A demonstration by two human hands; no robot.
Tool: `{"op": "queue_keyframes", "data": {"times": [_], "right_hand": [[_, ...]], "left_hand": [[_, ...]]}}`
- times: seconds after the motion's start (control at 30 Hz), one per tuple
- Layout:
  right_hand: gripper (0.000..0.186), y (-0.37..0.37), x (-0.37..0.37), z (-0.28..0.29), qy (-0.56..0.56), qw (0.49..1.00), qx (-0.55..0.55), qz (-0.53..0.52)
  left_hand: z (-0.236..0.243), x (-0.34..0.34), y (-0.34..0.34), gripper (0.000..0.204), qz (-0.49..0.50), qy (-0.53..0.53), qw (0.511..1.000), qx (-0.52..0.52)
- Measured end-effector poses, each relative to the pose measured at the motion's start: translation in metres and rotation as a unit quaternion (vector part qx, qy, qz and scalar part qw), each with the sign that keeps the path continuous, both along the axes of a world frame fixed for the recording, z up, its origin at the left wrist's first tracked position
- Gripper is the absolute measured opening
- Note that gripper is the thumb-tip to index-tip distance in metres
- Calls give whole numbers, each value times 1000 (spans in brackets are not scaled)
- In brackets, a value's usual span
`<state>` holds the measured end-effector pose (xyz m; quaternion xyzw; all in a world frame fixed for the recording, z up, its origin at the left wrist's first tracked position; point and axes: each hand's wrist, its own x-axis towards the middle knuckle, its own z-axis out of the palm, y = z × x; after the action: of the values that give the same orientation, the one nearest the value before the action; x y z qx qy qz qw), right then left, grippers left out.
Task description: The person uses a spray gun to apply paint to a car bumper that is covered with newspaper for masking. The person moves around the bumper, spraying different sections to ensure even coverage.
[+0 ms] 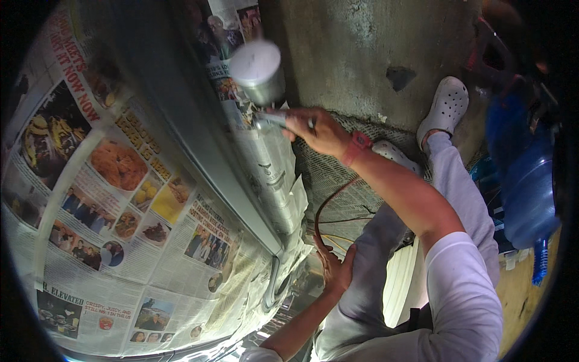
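My right hand (319,131), with a red watch on its wrist, is closed around the handle of a spray gun (271,118). A round cup with a pale lid (256,64) sits on top of the gun, slightly blurred. The gun is beside a long, glossy grey panel strip (202,158), apart from it. Newspaper sheets (129,241) cover the surfaces on both sides of this strip. Lower down, near my knee, my left hand (335,266) has its fingers around a thin reddish-brown hose (318,217), which curves up behind my right forearm.
Newspaper also lies on the floor (338,208) near my white clogs (445,107). A white rounded object (401,280) is under my legs. At the right lies a large blue plastic bottle (528,193). The concrete floor (356,54) has a dark patch. Thin cables run near my left hand.
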<state>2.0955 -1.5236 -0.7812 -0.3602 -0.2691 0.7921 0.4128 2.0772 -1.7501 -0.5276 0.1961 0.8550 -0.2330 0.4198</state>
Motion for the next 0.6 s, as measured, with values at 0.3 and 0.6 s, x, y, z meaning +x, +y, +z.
{"op": "queue_keyframes", "data": {"times": [0.3, 0.6], "right_hand": [[52, 219, 57, -15, -285, 924, 13, -253], [54, 276, 124, 50, -211, 868, 218, -393]], "left_hand": [[2, 11, 27, 122, -41, -7, 999, 7], [4, 26, 20, 122, -92, -11, 993, 74]]}}
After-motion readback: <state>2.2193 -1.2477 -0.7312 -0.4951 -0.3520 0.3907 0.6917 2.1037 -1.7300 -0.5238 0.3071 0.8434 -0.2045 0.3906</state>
